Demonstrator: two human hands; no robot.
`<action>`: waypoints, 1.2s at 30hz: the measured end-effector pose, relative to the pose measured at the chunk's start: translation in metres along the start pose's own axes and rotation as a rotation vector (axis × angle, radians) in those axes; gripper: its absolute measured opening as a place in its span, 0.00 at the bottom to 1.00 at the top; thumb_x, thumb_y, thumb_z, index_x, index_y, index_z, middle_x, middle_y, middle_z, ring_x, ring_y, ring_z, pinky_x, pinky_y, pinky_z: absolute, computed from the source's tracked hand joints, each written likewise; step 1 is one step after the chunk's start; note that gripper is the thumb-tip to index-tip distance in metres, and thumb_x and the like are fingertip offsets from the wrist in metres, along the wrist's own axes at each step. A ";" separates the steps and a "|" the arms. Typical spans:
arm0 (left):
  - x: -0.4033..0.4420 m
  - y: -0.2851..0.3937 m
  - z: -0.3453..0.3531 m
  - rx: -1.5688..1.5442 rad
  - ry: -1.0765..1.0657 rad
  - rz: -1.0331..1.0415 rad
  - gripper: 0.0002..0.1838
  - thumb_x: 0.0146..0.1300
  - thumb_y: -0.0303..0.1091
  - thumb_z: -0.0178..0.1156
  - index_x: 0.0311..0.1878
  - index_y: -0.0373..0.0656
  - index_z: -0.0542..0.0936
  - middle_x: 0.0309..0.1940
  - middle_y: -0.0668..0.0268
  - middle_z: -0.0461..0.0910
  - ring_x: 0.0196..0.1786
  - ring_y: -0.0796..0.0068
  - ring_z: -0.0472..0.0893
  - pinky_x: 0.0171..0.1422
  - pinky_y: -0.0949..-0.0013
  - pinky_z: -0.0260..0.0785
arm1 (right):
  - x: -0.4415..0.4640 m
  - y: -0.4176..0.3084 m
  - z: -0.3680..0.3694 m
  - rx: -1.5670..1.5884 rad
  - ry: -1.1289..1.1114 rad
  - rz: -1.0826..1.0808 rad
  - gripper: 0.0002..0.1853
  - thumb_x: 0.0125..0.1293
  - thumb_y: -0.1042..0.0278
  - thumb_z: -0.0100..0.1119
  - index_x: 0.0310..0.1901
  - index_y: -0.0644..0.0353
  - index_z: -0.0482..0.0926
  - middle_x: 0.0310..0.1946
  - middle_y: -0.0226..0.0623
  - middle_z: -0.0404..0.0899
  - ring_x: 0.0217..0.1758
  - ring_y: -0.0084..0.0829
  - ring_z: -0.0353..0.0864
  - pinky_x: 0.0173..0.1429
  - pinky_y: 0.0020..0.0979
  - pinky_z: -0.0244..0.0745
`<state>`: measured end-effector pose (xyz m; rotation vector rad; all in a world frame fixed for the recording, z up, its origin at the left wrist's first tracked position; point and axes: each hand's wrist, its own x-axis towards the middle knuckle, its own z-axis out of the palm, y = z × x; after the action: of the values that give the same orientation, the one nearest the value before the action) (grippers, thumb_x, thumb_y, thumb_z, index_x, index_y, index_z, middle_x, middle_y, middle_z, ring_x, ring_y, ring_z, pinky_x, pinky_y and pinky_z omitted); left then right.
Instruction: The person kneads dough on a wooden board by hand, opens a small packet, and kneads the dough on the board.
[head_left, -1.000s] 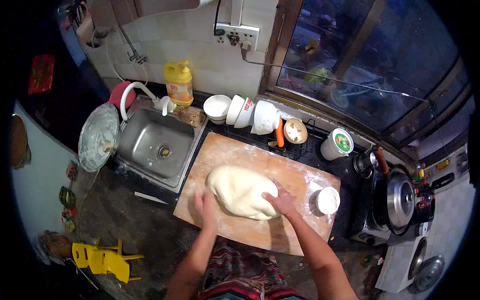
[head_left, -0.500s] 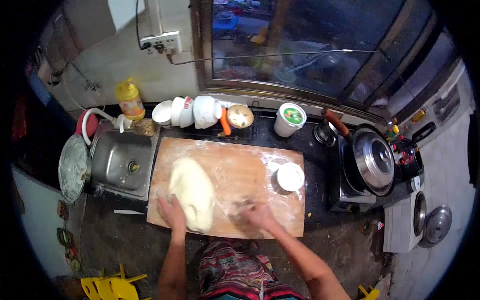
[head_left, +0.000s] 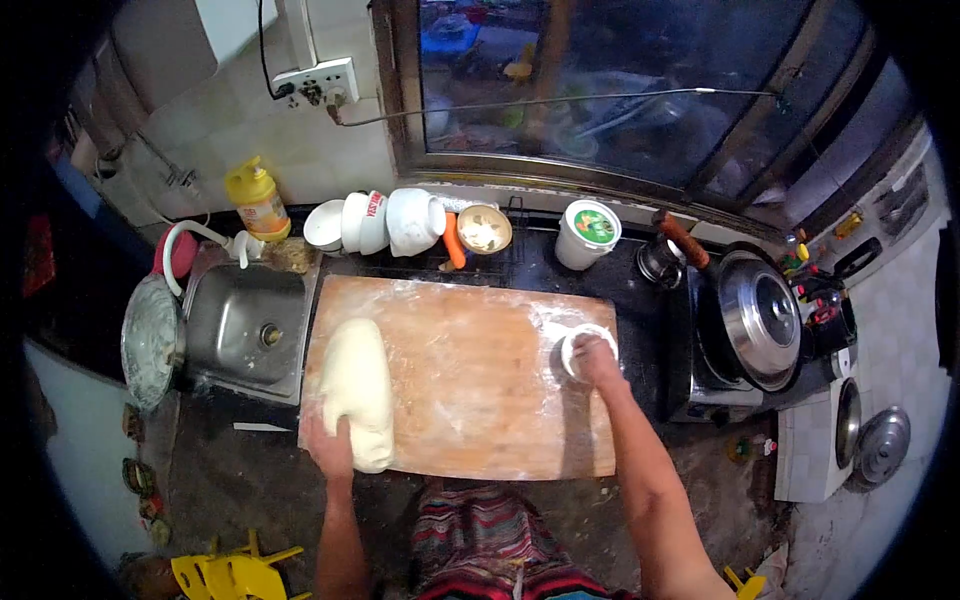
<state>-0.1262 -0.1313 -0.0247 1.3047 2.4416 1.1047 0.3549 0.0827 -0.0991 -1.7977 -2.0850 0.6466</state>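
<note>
A large smooth lump of pale dough [head_left: 357, 385] lies along the left side of a floured wooden board [head_left: 480, 400]. My left hand [head_left: 328, 445] grips its lower left edge, thumb and fingers apart around the dough. At the board's right side stands a small white bowl [head_left: 572, 352], with white powder scattered about it. My right hand [head_left: 597, 362] reaches down into this bowl; its fingertips are hidden inside, so I cannot see what they hold. Thin streaks of flour mark the wood between the two hands.
Left of the board is a steel sink [head_left: 230, 320] with a floury metal basin [head_left: 150, 335] beside it. Behind stand stacked white bowls [head_left: 370, 222], a yellow bottle [head_left: 257, 205] and a lidded white tub [head_left: 587, 237]. A lidded pan [head_left: 760, 315] sits on the stove at right.
My right hand has moved from the middle of the board to the white bowl at right. The dough has shifted left along with my left hand.
</note>
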 end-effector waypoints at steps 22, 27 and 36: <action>-0.007 -0.079 0.011 -0.061 -0.087 0.057 0.35 0.65 0.47 0.53 0.71 0.36 0.62 0.71 0.45 0.60 0.76 0.43 0.54 0.79 0.44 0.40 | -0.055 -0.266 0.160 -0.154 -0.418 -0.466 0.36 0.68 0.48 0.53 0.74 0.54 0.60 0.74 0.48 0.58 0.78 0.49 0.52 0.81 0.45 0.44; -0.002 -0.086 0.016 -0.111 -0.065 0.096 0.37 0.65 0.50 0.54 0.72 0.35 0.61 0.72 0.46 0.60 0.75 0.42 0.54 0.79 0.44 0.40 | -0.077 -0.203 0.088 -0.369 -0.450 -0.213 0.34 0.71 0.50 0.48 0.75 0.51 0.58 0.77 0.42 0.54 0.78 0.43 0.54 0.80 0.46 0.47; 0.007 -0.049 0.026 -0.079 -0.010 0.108 0.35 0.63 0.51 0.58 0.69 0.40 0.67 0.69 0.46 0.64 0.74 0.44 0.60 0.76 0.46 0.50 | -0.021 -0.201 0.072 -0.058 -0.237 0.190 0.32 0.72 0.54 0.47 0.72 0.63 0.60 0.73 0.55 0.60 0.77 0.53 0.56 0.78 0.49 0.50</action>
<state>-0.1509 -0.1289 -0.0754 1.4282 2.3195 1.2046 0.1520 0.0306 -0.0535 -2.0585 -2.1139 0.8978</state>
